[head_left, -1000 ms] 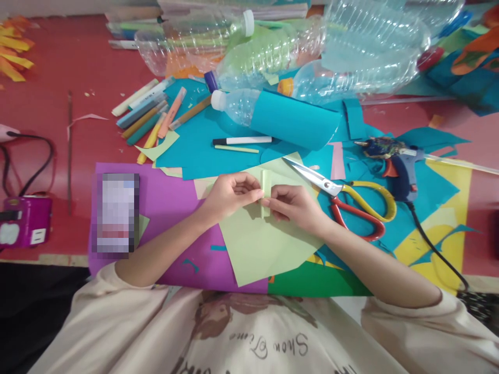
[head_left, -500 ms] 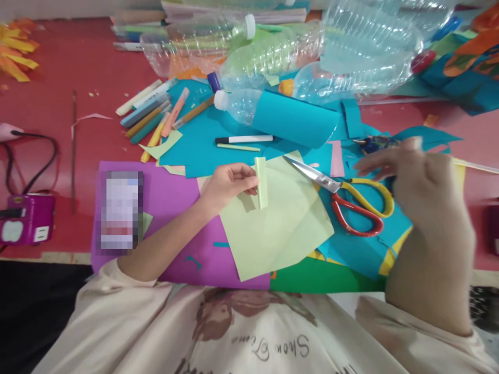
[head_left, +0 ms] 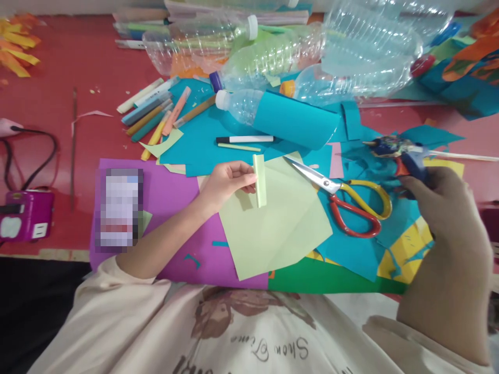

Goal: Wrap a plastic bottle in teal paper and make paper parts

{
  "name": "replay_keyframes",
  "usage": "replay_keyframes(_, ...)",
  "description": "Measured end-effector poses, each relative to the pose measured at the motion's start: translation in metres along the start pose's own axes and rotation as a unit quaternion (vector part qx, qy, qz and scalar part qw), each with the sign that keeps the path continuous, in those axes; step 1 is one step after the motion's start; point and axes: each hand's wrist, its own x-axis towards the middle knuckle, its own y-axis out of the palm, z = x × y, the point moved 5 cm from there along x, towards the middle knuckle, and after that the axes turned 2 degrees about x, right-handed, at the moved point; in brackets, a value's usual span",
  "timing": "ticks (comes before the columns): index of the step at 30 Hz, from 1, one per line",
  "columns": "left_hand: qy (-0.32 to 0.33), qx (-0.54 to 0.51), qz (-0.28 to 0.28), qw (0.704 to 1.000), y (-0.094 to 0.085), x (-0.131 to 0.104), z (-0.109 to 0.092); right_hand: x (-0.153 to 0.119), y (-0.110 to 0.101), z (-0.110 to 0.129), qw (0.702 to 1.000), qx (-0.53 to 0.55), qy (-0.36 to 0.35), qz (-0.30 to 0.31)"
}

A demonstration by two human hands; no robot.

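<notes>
My left hand (head_left: 236, 182) pinches a folded pale green paper strip (head_left: 260, 182), held upright above a larger pale green sheet (head_left: 280, 228). At the right, my right hand (head_left: 444, 200) is closed round the handle of a dark blue glue gun (head_left: 413, 158) with an orange trigger. Its nozzle points left, and a pale glue stick (head_left: 463, 155) runs out from its rear. Between my hands lie scissors (head_left: 331, 186) with one yellow and one red handle, their blade tips over the edge of the pale green sheet.
Behind my hands lie a bottle wrapped in blue paper (head_left: 296, 117), several clear bottles (head_left: 273, 54) and markers (head_left: 150, 114). A phone (head_left: 119, 208) rests on purple paper (head_left: 175, 234) at left. Blue paper scraps (head_left: 358, 254) and yellow paper (head_left: 409, 244) lie at right.
My right hand has moved right and down and closed round the glue gun's handle; half a second ago it hovered beside it. My left hand keeps the paper strip in nearly the same place.
</notes>
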Motion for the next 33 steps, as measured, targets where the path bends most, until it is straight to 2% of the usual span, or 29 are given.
replay_keyframes(2, -0.002, -0.002, 0.0, 1.0, 0.0, 0.0, 0.0, -0.009, -0.005, -0.001, 0.984, 0.145, 0.103, -0.012)
replay_keyframes(4, -0.001, -0.002, 0.002, 1.0, 0.0, 0.0, 0.0, -0.019, -0.008, 0.004, 0.964, 0.218, 0.152, -0.009)
replay_keyframes(8, 0.001, -0.001, 0.006, 1.0, 0.001, 0.0, -0.001, -0.024, -0.01, 0.02, 0.945, 0.309, 0.109, 0.025)
replay_keyframes(12, 0.003, -0.007, 0.007, 1.0, 0.001, 0.0, -0.001, -0.019, -0.014, 0.038, 0.95, 0.311, 0.033, 0.002)
replay_keyframes(14, 0.003, -0.006, 0.006, 1.0, 0.001, 0.0, -0.001, -0.019, -0.013, 0.047, 0.95, 0.31, 0.023, 0.002)
replay_keyframes(17, 0.005, 0.0, 0.006, 1.0, 0.0, 0.0, 0.0, -0.022, 0.002, 0.058, 0.943, 0.318, 0.048, 0.086)
replay_keyframes(21, 0.009, 0.004, 0.011, 1.0, 0.0, 0.0, 0.0, -0.034, 0.033, 0.072, 0.911, 0.358, 0.055, 0.198)
replay_keyframes(25, 0.009, 0.013, 0.009, 1.0, 0.0, 0.001, 0.0, -0.046, 0.064, 0.089, 0.88, 0.392, 0.015, 0.268)
replay_keyframes(28, 0.009, 0.017, 0.008, 1.0, 0.0, 0.0, 0.0, -0.051, 0.081, 0.094, 0.865, 0.404, -0.006, 0.299)
replay_keyframes(33, 0.014, 0.029, 0.013, 0.999, 0.002, -0.001, 0.0, -0.056, 0.095, 0.085, 0.878, 0.364, -0.019, 0.311)
